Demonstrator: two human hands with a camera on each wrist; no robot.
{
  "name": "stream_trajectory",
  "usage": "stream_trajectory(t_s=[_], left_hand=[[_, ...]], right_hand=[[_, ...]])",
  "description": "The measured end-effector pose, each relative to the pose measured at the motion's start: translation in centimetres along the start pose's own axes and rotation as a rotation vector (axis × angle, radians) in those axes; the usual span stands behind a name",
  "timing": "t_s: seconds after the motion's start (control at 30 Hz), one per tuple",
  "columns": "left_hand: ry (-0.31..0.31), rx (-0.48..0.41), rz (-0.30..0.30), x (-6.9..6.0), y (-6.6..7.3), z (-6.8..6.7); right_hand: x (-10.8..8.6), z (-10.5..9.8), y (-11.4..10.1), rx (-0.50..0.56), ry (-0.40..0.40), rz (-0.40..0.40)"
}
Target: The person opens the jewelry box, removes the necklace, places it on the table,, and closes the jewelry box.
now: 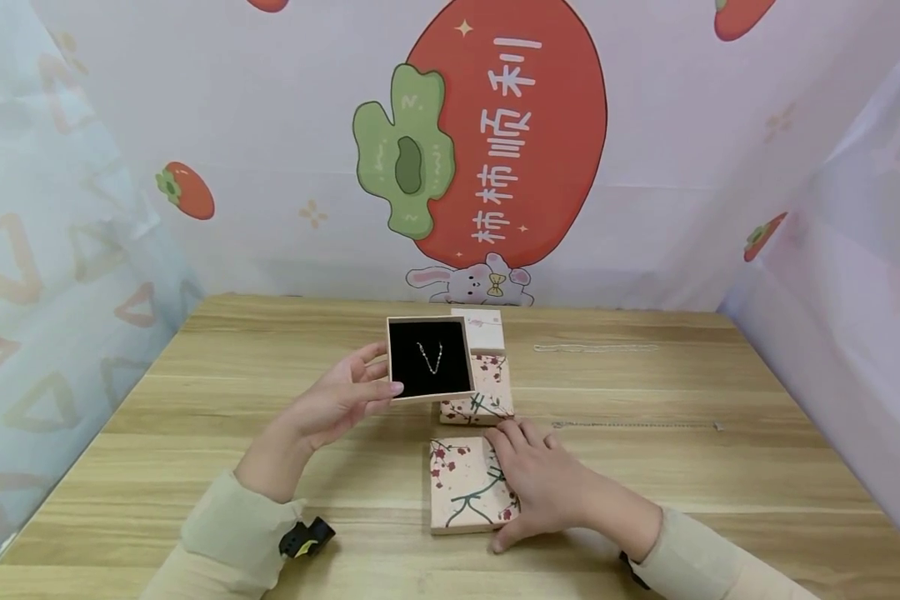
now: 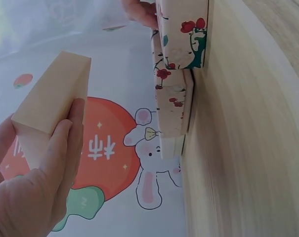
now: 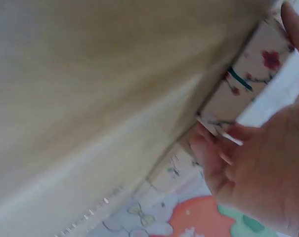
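My left hand [image 1: 345, 393] holds up an open box [image 1: 450, 390] by its left side, thumb at the front corner; a thin V-shaped chain [image 1: 435, 360] lies on its black lining. In the left wrist view the box's plain underside [image 2: 53, 91] shows, with the left hand [image 2: 35, 182] around it. My right hand [image 1: 543, 483] rests over the right side of a flower-patterned box [image 1: 457, 492] on the table, thumb at its near right corner. In the right wrist view the fingers of the right hand [image 3: 258, 163] touch the patterned box's side [image 3: 250, 74].
Behind the held box, a second patterned box [image 1: 495, 379] and a small white box [image 1: 486, 329] stand in line on the wooden table [image 1: 217, 400]. Two thin chains lie to the right, one farther back [image 1: 596, 347], one nearer [image 1: 637, 426]. A printed curtain [image 1: 270, 108] hangs behind.
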State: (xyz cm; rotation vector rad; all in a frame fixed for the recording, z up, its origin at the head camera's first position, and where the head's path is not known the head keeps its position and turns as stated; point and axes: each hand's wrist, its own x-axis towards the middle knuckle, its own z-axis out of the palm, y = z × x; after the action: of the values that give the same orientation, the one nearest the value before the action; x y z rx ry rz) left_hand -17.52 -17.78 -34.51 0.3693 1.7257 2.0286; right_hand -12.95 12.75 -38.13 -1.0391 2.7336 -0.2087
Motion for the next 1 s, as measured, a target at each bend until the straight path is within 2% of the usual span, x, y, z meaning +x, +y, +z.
stream_trajectory(t_s=[0.13,0.3,0.47,0.77,0.87,1.0], left_hand=[[0.005,0.005,-0.009,0.4,0.0,0.3],[0.024,-0.006,-0.009,1.0,-0.2,0.5],[0.015,-0.005,-0.016,1.6,-0.4,0.9],[0.028,-0.022,-0.008,2.2,-0.1,2.0],[0.022,-0.036,0.006,2.3,0.1,2.2],[0.016,-0.041,0.005,2.3,0.1,2.5]], right_hand=[[-0.2,-2.0,0.6,0.106,-0.047,-0.017],[0.0,-5.0,2.0,0.227,0.021,-0.04],[0.4,-6.8,3.2,0.29,0.142,-0.059],[2.9,-8.0,3.3,0.509,0.471,-0.034],[3.9,-7.9,2.8,0.548,0.53,-0.038],[4.8,-7.5,2.1,0.521,0.562,-0.03]])
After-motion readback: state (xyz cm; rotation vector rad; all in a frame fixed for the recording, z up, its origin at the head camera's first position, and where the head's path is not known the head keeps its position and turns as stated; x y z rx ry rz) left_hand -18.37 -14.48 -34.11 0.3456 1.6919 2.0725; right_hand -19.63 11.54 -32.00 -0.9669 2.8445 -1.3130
